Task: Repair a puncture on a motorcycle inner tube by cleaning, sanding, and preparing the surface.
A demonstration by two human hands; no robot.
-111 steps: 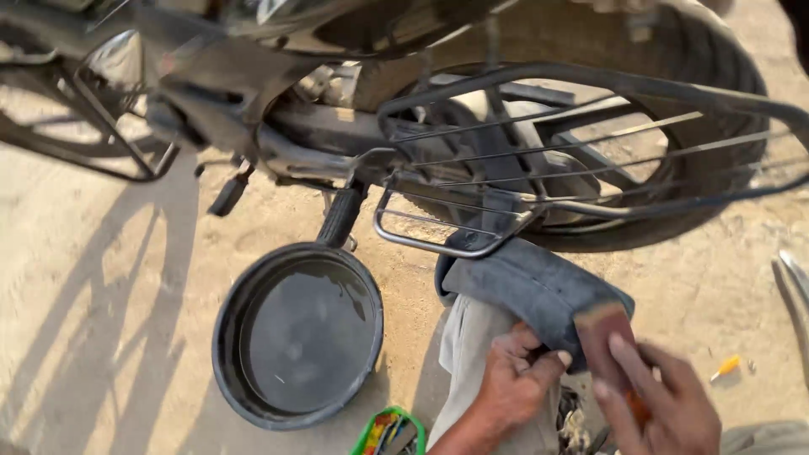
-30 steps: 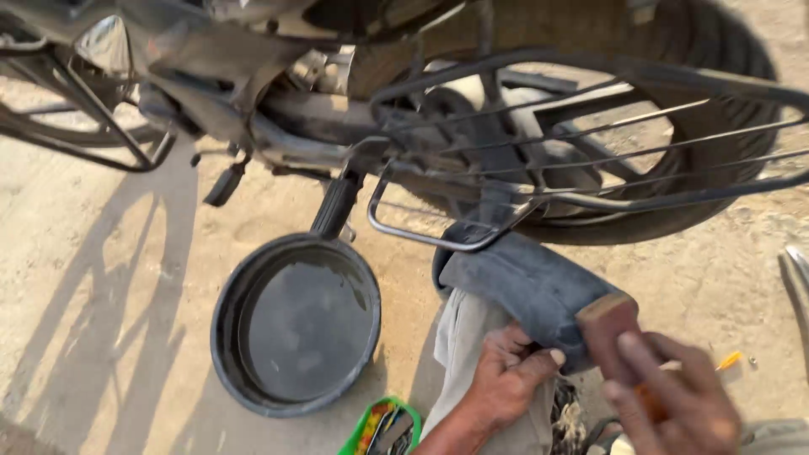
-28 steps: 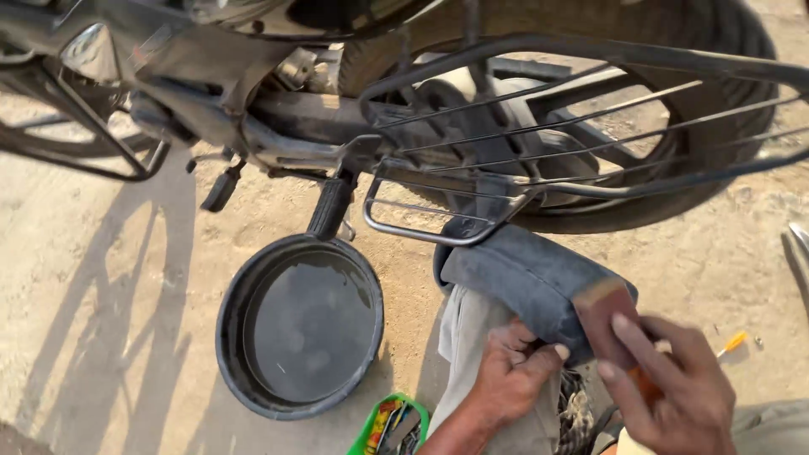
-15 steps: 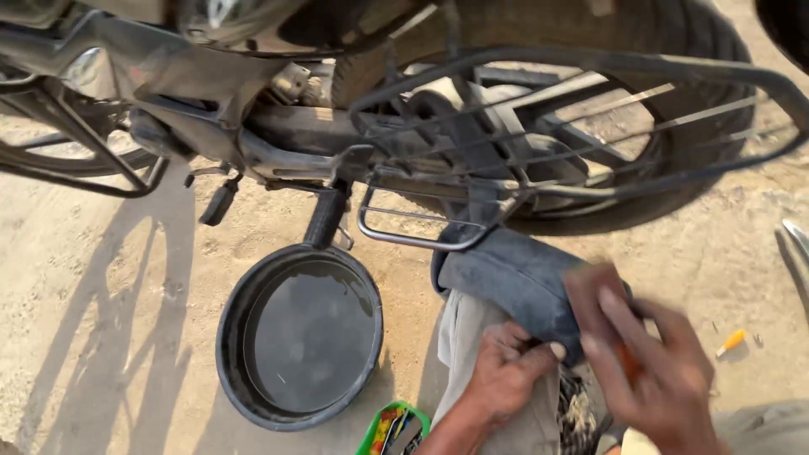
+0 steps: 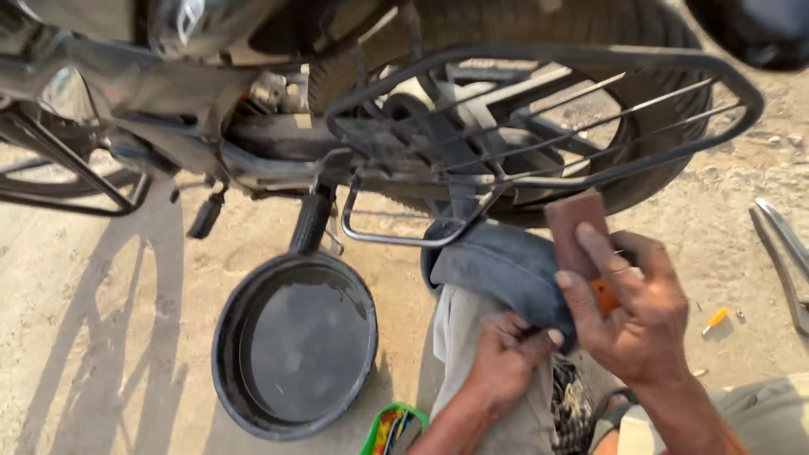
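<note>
Here the right hand [image 5: 636, 316] closes its fingers [image 5: 602, 253] around a brown rectangular sanding block [image 5: 575, 232], pressing it flat on the dark rubber inner tube [image 5: 497, 270] draped over the person's knee. The left hand [image 5: 506, 358] pinches the tube's lower edge, fingers curled tight. Just left, on sandy ground, sits a round black basin [image 5: 295, 345] of water, under the motorcycle's wire rack [image 5: 539, 109].
</note>
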